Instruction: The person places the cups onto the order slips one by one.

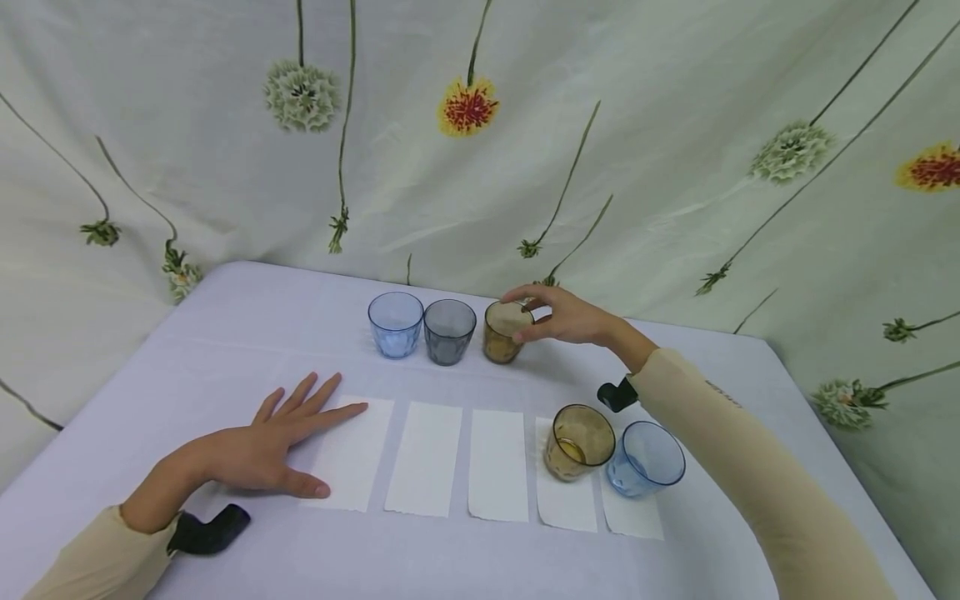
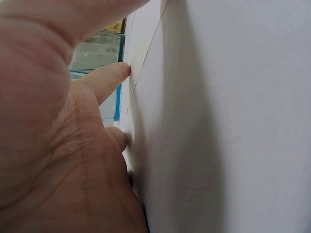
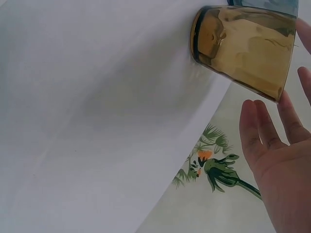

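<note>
My right hand [image 1: 566, 318] holds an amber glass [image 1: 501, 340] near its rim, thumb at the near side and fingers reaching over the far side. In the right wrist view the glass [image 3: 245, 46] shows its fingers right at the rim. A smoky grey glass [image 1: 448, 333] and a blue glass [image 1: 395, 327] stand in line to its left. My left hand [image 1: 258, 446] rests on the table with fingers spread, its thumb and index finger over the leftmost white paper [image 1: 352, 458]. Nothing is in its grasp.
Several white paper strips lie in a row across the table [image 1: 247, 333]. A second amber glass [image 1: 577, 446] and a second blue glass [image 1: 645, 462] stand on the right strips, beneath the right forearm. A flower-printed cloth [image 1: 660, 167] hangs behind the table.
</note>
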### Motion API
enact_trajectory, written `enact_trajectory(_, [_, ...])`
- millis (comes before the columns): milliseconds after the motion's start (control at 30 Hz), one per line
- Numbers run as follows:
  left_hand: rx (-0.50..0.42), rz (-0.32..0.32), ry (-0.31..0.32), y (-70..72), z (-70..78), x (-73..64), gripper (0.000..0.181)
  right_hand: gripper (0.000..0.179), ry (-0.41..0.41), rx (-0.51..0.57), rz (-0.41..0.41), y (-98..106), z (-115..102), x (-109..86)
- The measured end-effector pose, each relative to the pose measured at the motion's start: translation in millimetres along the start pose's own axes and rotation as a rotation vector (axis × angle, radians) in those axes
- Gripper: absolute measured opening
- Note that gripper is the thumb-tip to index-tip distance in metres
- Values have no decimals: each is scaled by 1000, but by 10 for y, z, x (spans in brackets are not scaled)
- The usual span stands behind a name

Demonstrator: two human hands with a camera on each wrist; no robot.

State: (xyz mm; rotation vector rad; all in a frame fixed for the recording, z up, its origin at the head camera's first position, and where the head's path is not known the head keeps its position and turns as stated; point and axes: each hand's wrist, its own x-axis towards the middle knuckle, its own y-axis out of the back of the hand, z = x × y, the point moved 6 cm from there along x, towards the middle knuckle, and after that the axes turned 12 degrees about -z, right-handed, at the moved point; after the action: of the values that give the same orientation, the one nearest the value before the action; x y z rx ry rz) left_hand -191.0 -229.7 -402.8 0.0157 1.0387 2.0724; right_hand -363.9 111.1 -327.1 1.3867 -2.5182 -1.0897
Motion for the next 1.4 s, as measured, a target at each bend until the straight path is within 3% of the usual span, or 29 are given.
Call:
enact_trajectory(600, [7,10,-9,-2,-20,-13,90,64,-5,5,-19,3,-28,18])
enact_trajectory(1167, [-12,-5,20,-2,-21,11,93,71,1,-11,-24,-18,-13,80])
enact_trajectory(1400, [-7,2,-5,-7,-18,11,92,71,-2,-18,-23,-19,-11,77])
